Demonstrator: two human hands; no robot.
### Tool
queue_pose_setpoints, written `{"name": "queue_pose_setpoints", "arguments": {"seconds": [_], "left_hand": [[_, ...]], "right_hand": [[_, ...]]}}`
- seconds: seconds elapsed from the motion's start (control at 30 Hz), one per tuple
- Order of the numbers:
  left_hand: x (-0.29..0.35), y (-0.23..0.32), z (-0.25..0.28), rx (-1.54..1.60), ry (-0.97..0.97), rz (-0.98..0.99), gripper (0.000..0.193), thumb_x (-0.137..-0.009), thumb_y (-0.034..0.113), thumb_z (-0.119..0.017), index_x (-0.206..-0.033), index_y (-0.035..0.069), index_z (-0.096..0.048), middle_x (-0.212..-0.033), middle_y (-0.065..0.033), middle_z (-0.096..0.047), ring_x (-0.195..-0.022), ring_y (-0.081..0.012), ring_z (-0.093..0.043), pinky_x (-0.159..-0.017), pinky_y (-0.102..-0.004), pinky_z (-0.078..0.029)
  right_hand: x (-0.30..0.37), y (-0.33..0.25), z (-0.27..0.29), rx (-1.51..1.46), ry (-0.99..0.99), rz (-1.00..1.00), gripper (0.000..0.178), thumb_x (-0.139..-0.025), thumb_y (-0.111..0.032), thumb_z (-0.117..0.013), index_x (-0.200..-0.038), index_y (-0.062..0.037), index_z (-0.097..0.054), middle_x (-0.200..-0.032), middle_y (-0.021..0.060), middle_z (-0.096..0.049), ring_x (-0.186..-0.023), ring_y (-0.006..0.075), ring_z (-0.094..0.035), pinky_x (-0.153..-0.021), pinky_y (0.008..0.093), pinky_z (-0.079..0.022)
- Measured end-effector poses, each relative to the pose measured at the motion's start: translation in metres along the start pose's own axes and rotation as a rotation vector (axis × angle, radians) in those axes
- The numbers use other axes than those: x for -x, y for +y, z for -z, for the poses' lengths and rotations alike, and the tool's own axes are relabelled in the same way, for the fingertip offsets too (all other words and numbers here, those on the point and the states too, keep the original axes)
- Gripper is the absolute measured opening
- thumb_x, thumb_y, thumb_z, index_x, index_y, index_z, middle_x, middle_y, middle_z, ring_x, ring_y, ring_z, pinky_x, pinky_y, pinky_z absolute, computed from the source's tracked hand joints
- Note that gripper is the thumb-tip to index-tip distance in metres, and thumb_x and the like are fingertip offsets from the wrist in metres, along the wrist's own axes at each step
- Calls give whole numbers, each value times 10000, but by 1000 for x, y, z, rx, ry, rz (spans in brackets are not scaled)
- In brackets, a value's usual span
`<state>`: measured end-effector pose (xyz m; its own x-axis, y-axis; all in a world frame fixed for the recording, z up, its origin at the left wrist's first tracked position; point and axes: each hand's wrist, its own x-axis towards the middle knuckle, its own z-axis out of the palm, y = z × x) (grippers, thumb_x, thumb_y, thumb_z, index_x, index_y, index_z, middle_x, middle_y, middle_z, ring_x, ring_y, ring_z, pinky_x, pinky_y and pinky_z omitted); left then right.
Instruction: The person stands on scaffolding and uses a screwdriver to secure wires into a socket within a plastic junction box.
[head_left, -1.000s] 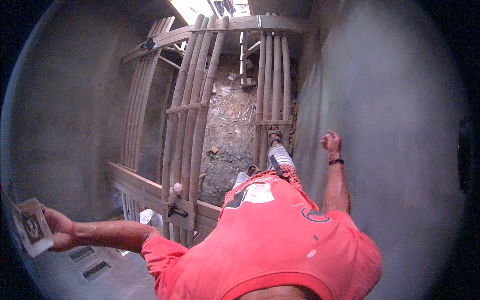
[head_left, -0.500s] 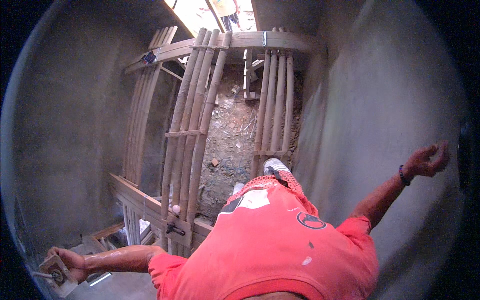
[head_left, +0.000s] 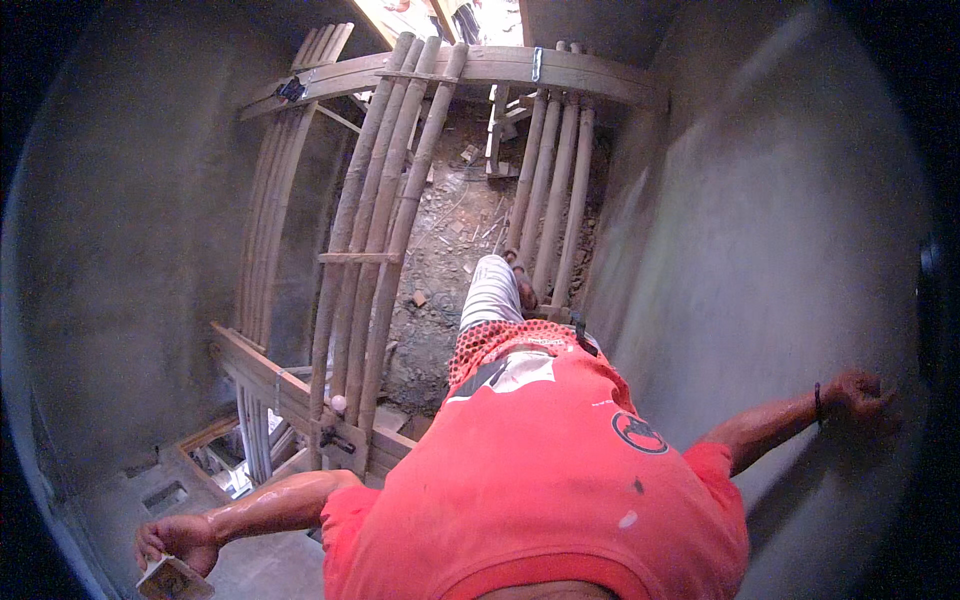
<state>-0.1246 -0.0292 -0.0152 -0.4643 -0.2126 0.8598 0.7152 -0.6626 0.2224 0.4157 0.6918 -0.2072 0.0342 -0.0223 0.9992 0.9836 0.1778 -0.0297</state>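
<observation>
In my left hand, at the lower left, is a small square plate. It is pale and mud-coloured with a darker centre. The fingers are closed on its edge, and the picture's dark rim cuts off part of it. My right hand is stretched out to the right, beside the grey plastered wall. Its fingers are loosely bent and apart, with nothing seen in them, though they are dim. Whether it touches the wall I cannot tell. A dark band circles that wrist.
Bamboo poles form a narrow platform left of me. More poles lie ahead, with my foot on them. A wooden beam crosses the far end, another the lower left. Rubble covers the ground far below.
My left hand, still holding the plate, has swung inward and down. My right hand has dropped lower along the wall. A leg has stepped forward over the right-hand poles.
</observation>
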Motion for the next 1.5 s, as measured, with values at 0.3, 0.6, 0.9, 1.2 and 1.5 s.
{"name": "queue_pose_setpoints", "arguments": {"seconds": [0.3,0.6,0.9,1.2,1.5], "left_hand": [[-17,-84,-33,228,-25,-244,518,-663,553,-598,-894,96,-518,-861,-84,-530,-664,-186,-517,-580,-306,-399],[37,-87,-77,227,-75,-431,575,-621,457,-634,-934,9,-455,-950,-123,-441,-681,-190,-496,-599,-296,-400],[117,-37,-128,-187,217,-442,382,-781,258,-519,-1123,94,-471,-1096,-145,-445,-792,-207,-500,-661,-319,-404],[187,-37,-181,-535,458,-693,348,-862,376,-382,-1038,143,-569,-1022,-124,-554,-908,-267,-523,-699,-369,-400],[283,-88,-188,-508,793,-926,698,-784,667,-323,-1110,61,-439,-985,-153,-460,-819,-286,-442,-663,-415,-343]], "right_hand": [[-53,-183,-60,-172,184,-163,206,-784,-75,-506,-957,-53,-616,-1021,134,-594,-989,302,-534,-896,449,-368],[48,-367,-261,-827,-782,75,300,-872,-220,-421,-870,-25,-650,-1038,111,-614,-995,256,-548,-903,363,-385],[141,-613,-298,-1354,-1700,191,303,-797,-116,-525,-1088,-46,-573,-927,63,-621,-792,131,-590,-715,262,-486],[284,-767,-346,-1689,-2013,404,262,-778,-78,-545,-1032,-34,-593,-870,68,-618,-705,118,-585,-596,256,-511],[293,-800,-477,-1290,-2410,224,258,-740,-79,-566,-995,-55,-604,-752,54,-611,-594,112,-572,-483,247,-461]]}}
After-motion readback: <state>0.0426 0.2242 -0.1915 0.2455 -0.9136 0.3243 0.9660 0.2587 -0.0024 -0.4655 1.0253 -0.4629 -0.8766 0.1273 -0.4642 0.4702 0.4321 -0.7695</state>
